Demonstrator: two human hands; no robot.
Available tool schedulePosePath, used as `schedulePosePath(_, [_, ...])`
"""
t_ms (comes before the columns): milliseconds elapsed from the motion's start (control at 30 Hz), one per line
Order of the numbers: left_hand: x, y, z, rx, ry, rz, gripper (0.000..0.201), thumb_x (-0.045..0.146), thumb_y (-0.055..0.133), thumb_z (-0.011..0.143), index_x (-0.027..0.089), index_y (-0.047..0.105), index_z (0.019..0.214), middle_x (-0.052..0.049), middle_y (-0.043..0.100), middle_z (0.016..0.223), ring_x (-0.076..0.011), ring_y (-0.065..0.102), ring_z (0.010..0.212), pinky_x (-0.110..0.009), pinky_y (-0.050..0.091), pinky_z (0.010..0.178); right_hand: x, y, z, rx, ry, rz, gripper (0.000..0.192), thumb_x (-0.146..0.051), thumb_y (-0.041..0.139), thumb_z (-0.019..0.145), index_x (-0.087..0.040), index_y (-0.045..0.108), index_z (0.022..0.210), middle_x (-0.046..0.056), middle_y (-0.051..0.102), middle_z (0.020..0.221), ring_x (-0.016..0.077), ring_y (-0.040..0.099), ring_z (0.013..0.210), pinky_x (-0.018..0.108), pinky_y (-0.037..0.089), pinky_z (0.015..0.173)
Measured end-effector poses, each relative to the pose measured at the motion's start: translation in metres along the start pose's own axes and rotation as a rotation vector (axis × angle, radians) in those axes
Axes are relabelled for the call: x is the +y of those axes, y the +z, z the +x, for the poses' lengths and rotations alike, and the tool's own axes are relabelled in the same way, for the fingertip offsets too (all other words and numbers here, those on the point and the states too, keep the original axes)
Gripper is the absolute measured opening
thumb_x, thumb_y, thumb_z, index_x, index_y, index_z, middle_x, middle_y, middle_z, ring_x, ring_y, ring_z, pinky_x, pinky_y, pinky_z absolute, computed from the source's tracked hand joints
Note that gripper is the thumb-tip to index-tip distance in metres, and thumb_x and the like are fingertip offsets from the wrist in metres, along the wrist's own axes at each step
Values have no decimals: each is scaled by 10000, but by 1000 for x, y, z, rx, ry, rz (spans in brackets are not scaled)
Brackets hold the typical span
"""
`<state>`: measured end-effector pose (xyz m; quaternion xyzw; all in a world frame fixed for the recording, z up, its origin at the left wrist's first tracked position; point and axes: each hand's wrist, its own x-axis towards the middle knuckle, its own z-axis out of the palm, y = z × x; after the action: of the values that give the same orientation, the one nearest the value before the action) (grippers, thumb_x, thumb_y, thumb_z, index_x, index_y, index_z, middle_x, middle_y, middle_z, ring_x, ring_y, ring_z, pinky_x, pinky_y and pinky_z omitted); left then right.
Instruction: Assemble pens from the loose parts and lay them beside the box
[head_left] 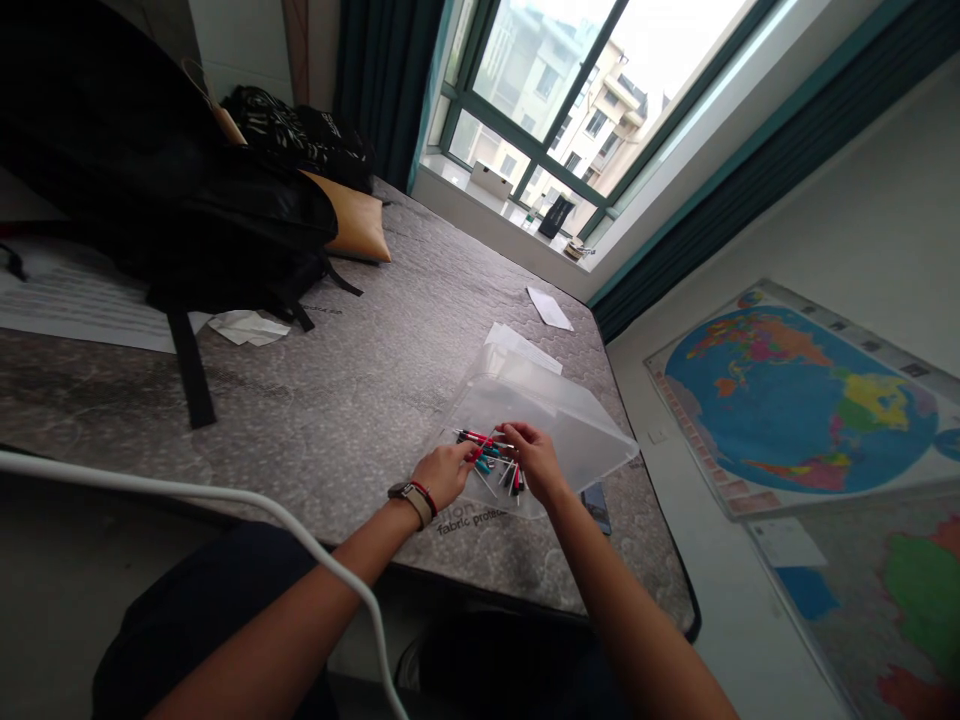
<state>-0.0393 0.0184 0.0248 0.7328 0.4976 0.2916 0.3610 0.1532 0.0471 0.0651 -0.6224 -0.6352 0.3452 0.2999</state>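
Observation:
Several pens (513,478) with red, black, teal and white parts lie in a loose heap on the near side of a translucent plastic box (577,412). My left hand (442,474), with a watch and a red band at the wrist, is closed in a pinch on a red pen (475,454) at the left of the heap. Just across from it, my right hand (531,456) has its thumb and fingertips drawn together over the pens. What sits between those right fingertips is too small to make out.
The grey mattress (375,350) carries white papers (525,345) behind the box and a dark phone-like slab (596,508) to its right. At the left lies a black backpack (187,200) with straps. A white cable (300,530) crosses the near left.

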Motion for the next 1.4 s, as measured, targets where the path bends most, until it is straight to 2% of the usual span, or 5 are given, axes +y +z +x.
schedulePosePath(67, [0, 3, -1, -3, 1, 22, 268, 262, 518, 888, 265, 649, 1122, -66, 721, 1019, -228, 688, 889, -318, 509, 785, -11, 3, -13, 25, 2, 440, 386, -512, 602, 859, -167, 646, 1027, 106, 696, 1094, 229, 681, 971, 375, 562, 834])
schedulePosePath(167, [-1, 6, -3, -13, 1, 50, 271, 258, 525, 879, 283, 647, 1120, -66, 719, 990, -240, 689, 879, -323, 505, 773, -25, 5, -24, 24, 36, 650, 367, -489, 730, 758, -175, 669, 940, 91, 715, 1039, 238, 690, 945, 401, 563, 851])
schedulePosePath(333, [0, 6, -6, -35, -10, 67, 256, 259, 529, 878, 279, 653, 1102, -69, 707, 952, -237, 687, 889, -316, 497, 793, -36, 1, -27, -7, 73, 566, 415, -518, 751, 709, -163, 687, 914, 89, 730, 974, 242, 700, 882, 406, 577, 812])
schedulePosePath(733, [0, 8, -6, -36, -27, 13, 248, 258, 550, 875, 299, 658, 1095, -64, 690, 977, -222, 670, 909, -302, 489, 846, -33, -1, -30, -22, 55, 506, 361, -481, 723, 750, -165, 704, 924, 72, 723, 943, 204, 689, 819, 348, 589, 727])
schedulePosePath(1400, [14, 0, -8, -124, -98, 129, 283, 287, 546, 894, 310, 634, 1161, -63, 696, 1051, -219, 661, 999, -315, 486, 886, -33, -1, -33, -50, 49, 497, 348, -480, 725, 756, -178, 707, 928, 59, 720, 874, 221, 684, 838, 377, 594, 732])
